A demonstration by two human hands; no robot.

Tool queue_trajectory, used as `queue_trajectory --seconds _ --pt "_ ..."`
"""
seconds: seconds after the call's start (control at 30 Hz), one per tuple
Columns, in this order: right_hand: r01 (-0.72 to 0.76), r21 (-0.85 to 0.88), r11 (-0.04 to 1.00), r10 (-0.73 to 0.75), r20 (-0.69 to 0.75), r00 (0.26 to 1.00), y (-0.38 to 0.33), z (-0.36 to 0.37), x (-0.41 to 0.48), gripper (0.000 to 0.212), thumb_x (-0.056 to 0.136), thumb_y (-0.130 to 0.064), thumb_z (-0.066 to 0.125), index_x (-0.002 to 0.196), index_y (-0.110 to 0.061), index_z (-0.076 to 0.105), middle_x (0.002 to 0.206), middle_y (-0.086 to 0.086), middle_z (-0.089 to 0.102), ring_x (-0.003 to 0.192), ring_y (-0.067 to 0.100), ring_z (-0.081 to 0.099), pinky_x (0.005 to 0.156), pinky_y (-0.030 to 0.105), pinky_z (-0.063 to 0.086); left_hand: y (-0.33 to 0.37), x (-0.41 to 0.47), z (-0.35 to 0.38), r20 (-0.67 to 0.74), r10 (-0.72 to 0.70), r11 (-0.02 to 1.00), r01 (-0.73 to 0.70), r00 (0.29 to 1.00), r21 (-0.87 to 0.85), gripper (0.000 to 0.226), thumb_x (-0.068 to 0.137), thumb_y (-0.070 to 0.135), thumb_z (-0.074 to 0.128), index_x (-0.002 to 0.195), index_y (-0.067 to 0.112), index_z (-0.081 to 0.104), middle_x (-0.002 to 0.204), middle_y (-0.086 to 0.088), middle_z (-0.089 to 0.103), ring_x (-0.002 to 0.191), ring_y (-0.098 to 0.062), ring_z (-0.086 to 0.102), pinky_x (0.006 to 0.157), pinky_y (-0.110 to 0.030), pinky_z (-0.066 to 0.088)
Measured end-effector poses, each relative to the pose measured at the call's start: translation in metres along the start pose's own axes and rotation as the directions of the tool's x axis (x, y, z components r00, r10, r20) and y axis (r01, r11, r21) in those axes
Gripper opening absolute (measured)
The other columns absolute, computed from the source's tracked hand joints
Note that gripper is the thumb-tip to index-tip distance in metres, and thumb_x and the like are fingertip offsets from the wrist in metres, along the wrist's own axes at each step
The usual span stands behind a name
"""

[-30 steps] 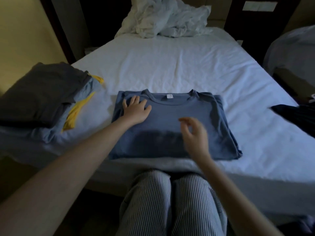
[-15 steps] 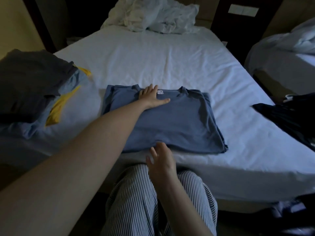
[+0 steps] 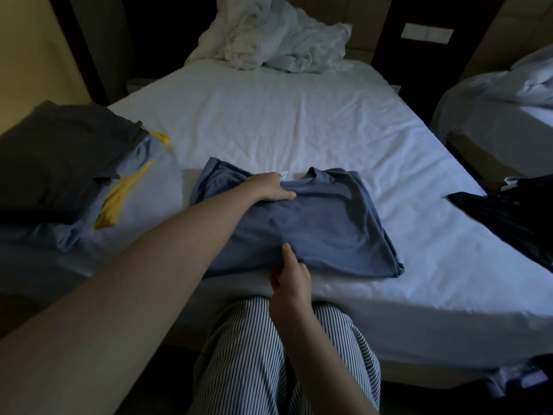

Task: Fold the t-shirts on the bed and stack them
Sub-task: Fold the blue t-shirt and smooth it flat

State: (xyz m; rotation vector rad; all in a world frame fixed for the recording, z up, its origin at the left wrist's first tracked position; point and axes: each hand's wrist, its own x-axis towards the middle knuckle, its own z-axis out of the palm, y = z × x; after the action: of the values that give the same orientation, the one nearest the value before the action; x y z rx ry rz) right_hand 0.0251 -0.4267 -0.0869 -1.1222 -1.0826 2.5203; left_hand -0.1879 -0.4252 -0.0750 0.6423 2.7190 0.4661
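We see the blue t-shirt (image 3: 329, 223) lying folded near the front edge of the bed (image 3: 299, 121). Its collar points away from us toward the crumpled bedding (image 3: 269, 34), and its longer side runs left to right. Our left hand (image 3: 266, 188) closes its grip on the collar, thumb flat on the cloth and fingers curled over the far edge. Our right hand (image 3: 291, 277) pinches the near hem, thumb on top, fingers tucked under. A stack of folded shirts (image 3: 59, 163) sits to the left.
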Motion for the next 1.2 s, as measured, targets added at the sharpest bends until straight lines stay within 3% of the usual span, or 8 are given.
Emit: queue_trajectory --seconds 0.1,0.2,0.3,0.47,0.77,0.9,1.0,1.2 --pt "0.124 0.015 0.992 -0.125 0.032 0.992 -0.007 -0.011 -0.002 0.011 0.094 -0.022 0.053 0.1 -0.013 0.057 0.106 0.002 0.062 0.094 0.014 0.058 0.09 0.032 0.047 0.003 -0.008 -0.017 0.144 -0.017 0.978 0.047 0.989 -0.204 0.059 0.087 0.049 0.059 0.125 0.004 0.051 0.118 -0.008 0.057 0.097 -0.025 0.056 0.078 -0.031 0.041" --pt "0.292 -0.011 0.956 -0.291 0.015 0.956 -0.022 -0.025 -0.002 0.02 0.094 -0.02 0.052 0.109 -0.009 0.061 0.115 0.006 0.064 0.105 0.019 0.06 0.098 0.038 0.046 0.001 -0.019 -0.041 0.075 0.009 0.904 0.024 0.997 -0.428 0.044 0.09 0.038 0.06 0.119 0.005 0.055 0.109 -0.006 0.057 0.096 -0.023 0.056 0.08 -0.03 0.042" --pt "0.429 -0.05 0.902 -0.428 0.032 0.903 -0.061 -0.033 0.0 0.014 0.094 -0.015 0.051 0.096 -0.01 0.063 0.098 0.007 0.066 0.091 0.015 0.062 0.08 0.026 0.053 -0.003 -0.035 -0.074 0.001 0.024 0.674 -0.015 1.0 -0.738 0.017 0.089 0.025 0.062 0.092 0.009 0.065 0.092 -0.006 0.064 0.085 -0.02 0.06 0.075 -0.027 0.047" --pt "0.502 -0.147 0.852 -0.492 0.102 0.864 -0.14 -0.025 0.011 0.014 0.093 -0.011 0.052 0.082 -0.011 0.061 0.075 0.005 0.058 0.066 0.016 0.053 0.053 0.024 0.042 -0.011 -0.066 -0.12 0.118 -0.021 0.4 0.117 0.993 -0.909 0.019 0.09 0.028 0.061 0.079 0.013 0.062 0.077 -0.005 0.064 0.077 -0.02 0.057 0.071 -0.032 0.046" --pt "0.343 -0.344 0.874 -0.304 0.163 0.939 -0.212 0.0 0.061 0.008 0.089 -0.018 0.06 0.09 -0.011 0.06 0.083 0.002 0.059 0.073 0.015 0.055 0.057 0.027 0.042 -0.041 -0.065 -0.126 0.17 -0.237 0.317 0.242 0.956 -0.917 0.012 0.088 0.023 0.064 0.081 0.014 0.06 0.085 -0.002 0.061 0.08 -0.018 0.055 0.068 -0.03 0.042" --pt "0.374 -0.297 0.879 -0.331 0.184 0.925 -0.243 0.027 0.075 0.03 0.086 -0.027 0.064 0.11 -0.011 0.059 0.102 0.003 0.061 0.085 0.017 0.057 0.063 0.03 0.046 -0.023 -0.054 -0.156 -0.003 -0.207 0.271 0.054 0.978 -0.961 0.014 0.092 0.016 0.058 0.078 0.013 0.06 0.072 -0.003 0.062 0.065 -0.016 0.06 0.059 -0.025 0.048" --pt "0.473 -0.237 0.848 -0.417 0.253 0.873 -0.272 0.048 0.077 0.032 0.09 -0.025 0.06 0.118 -0.011 0.055 0.114 0.005 0.057 0.085 0.016 0.056 0.065 0.027 0.046 -0.015 -0.047 -0.19 -0.203 -0.168 0.197 -0.169 0.965 -0.966 0.01 0.092 0.011 0.058 0.086 0.019 0.061 0.084 -0.002 0.059 0.077 -0.015 0.056 0.069 -0.024 0.045" --pt "0.496 -0.471 0.73 -0.466 0.19 0.864 -0.252 0.035 0.08 0.045 0.093 -0.025 0.055 0.132 -0.004 0.047 0.138 0.012 0.046 0.127 0.028 0.043 0.096 0.034 0.035 -0.036 -0.068 -0.167 -0.41 -0.193 0.389 -0.314 0.891 -0.866 0.028 0.087 -0.002 0.056 0.106 0.018 0.054 0.089 0.001 0.059 0.078 -0.012 0.054 0.062 -0.023 0.037"
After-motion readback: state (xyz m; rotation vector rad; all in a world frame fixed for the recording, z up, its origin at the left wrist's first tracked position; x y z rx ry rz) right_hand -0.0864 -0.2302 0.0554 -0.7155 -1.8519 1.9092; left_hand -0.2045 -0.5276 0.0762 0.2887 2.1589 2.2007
